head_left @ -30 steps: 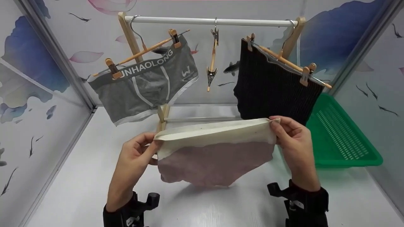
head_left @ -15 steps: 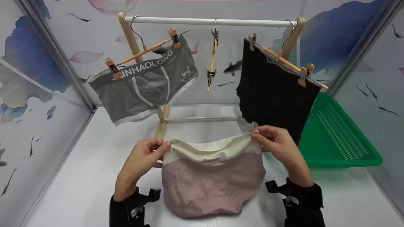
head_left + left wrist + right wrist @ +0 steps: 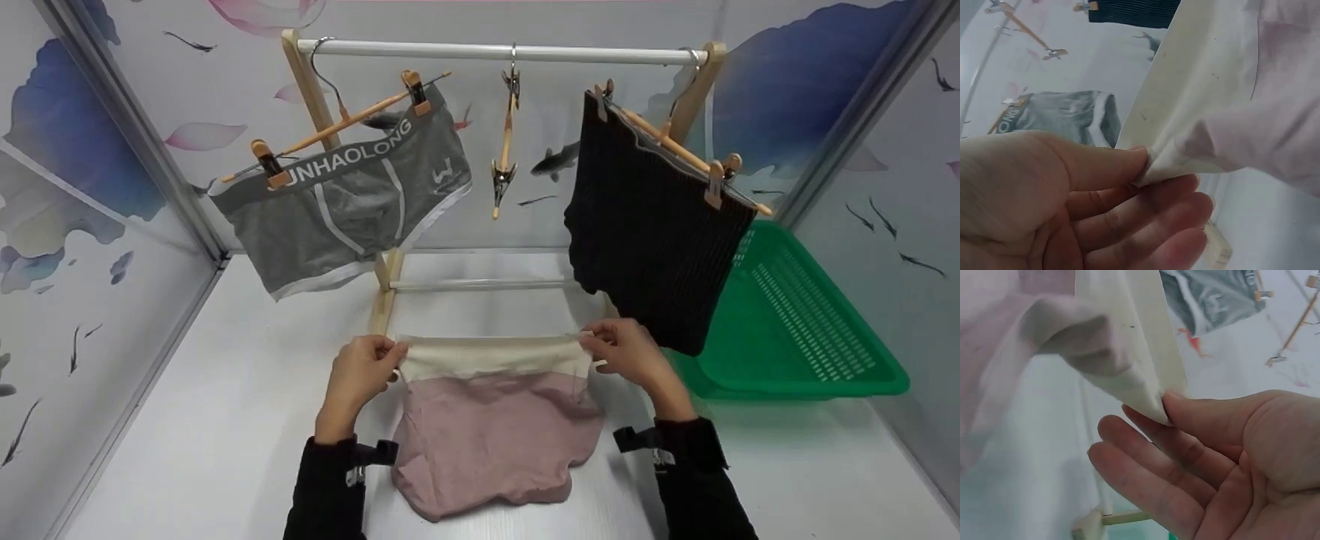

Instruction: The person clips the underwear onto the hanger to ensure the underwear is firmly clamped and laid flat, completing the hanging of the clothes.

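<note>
A pair of pink underpants with a wide cream waistband hangs spread out low over the white tabletop. My left hand pinches the left corner of the waistband; in the left wrist view the thumb lies over the cream fabric with the forefinger beneath. At the opposite corner, my right hand pinches the band between thumb and forefinger. Its other fingers extend loosely under the cloth in the right wrist view. The waistband is stretched nearly straight between both hands.
Behind stands a rack with a white rod. Grey boxer briefs are clipped to a hanger at left, and a black ribbed garment at right. Between them hangs a bare clip hanger. A green basket sits at right.
Both hands have come down and closer together with the underpants, whose waistband sagged and is now straight. The black garment on its hanger has swung slightly.
</note>
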The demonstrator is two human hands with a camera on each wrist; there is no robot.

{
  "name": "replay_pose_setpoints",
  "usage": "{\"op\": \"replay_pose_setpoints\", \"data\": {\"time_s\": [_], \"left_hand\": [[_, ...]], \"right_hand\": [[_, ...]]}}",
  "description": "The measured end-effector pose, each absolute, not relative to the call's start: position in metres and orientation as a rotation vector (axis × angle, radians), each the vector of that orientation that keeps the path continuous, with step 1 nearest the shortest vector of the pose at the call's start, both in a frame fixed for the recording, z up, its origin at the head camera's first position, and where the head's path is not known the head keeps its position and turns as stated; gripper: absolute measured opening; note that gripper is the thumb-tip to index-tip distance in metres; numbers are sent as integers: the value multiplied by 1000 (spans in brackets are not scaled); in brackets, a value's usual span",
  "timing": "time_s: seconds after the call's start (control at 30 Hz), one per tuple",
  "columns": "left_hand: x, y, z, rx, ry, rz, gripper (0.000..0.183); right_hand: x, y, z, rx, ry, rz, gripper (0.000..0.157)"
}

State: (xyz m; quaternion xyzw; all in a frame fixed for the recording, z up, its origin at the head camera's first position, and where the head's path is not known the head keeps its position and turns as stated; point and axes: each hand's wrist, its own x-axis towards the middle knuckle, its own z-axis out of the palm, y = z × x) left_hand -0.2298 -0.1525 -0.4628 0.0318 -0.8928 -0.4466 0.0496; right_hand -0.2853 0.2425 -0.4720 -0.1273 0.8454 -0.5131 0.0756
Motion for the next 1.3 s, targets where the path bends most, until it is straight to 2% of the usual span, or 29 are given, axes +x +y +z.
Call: {"op": "replay_pose_setpoints", "data": {"time_s": [0.27, 0.6, 0.7, 0.87, 0.97, 1.07, 1.2, 1.3], "left_hand": [[-239, -149, -489, 126, -2852, -1105, 18], [-241, -149, -497, 150, -2860, -1039, 19], [-240, -147, -492, 58, -2835, -1038, 25], [-234, -141, -480, -305, -2860, -1151, 35], [-230, -130, -475, -589, -2948, -1241, 52], [-225, -115, -475, -797, -3125, -1218, 82], [-219, -98, -481, -780, -3375, -945, 110], [-216, -92, -487, -706, -3418, -755, 116]], "right_hand": [[-289, 239, -488, -406, 2580, -1391, 19], [-293, 236, -497, -398, 2766, -1214, 16], [-293, 232, -498, -356, 2851, -1243, 18], [-296, 227, -503, -274, 2991, -1378, 22], [-298, 227, -506, -262, 3027, -1446, 23], [-298, 227, -505, -276, 3059, -1449, 25], [-293, 228, -494, -414, 3016, -1318, 36], [-283, 227, -479, -674, 2867, -1103, 48]]}}
